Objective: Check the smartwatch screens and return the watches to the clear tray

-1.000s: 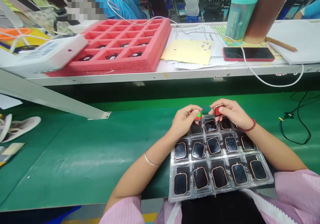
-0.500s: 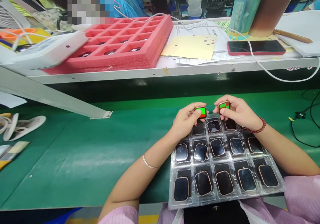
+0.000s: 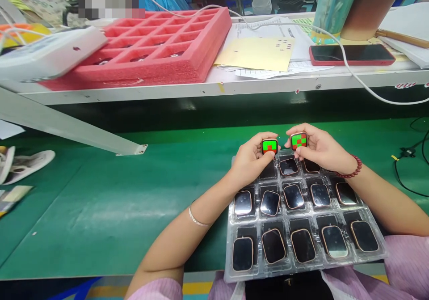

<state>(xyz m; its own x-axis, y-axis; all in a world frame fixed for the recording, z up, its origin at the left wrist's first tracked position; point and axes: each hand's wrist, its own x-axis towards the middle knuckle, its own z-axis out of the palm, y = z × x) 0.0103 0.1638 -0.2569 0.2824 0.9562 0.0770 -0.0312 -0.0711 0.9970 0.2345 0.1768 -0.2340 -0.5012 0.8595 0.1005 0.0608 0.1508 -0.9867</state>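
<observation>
My left hand (image 3: pixel 251 159) is closed on a smartwatch (image 3: pixel 269 145) without a strap, its lit screen showing green and red blocks. Another strapless smartwatch (image 3: pixel 298 141), with a green and red checkered screen, is pinched in my right hand (image 3: pixel 320 148). Both thumbs rest at the lower edges of the screens. Beneath the hands lies a clear plastic tray (image 3: pixel 231 264), its cells holding several dark-screened watches (image 3: pixel 273 245) with gold-coloured rims. My hands and wrists cover part of the tray's far row.
A white shelf (image 3: pixel 187 93) runs across above the green table (image 3: pixel 100 210). It carries a pink foam tray (image 3: pixel 197 67), papers (image 3: pixel 258 54), a phone (image 3: pixel 351 55) and cups. A slanted metal brace (image 3: pixel 83 125) reaches down at left. Sandals (image 3: pixel 30 166) and a black cable (image 3: pixel 402 175) lie at the sides.
Both thumbs have slid down the watch faces, so more of each screen shows. The right watch now shows a fuller checkered pattern. The camera view has shifted slightly.
</observation>
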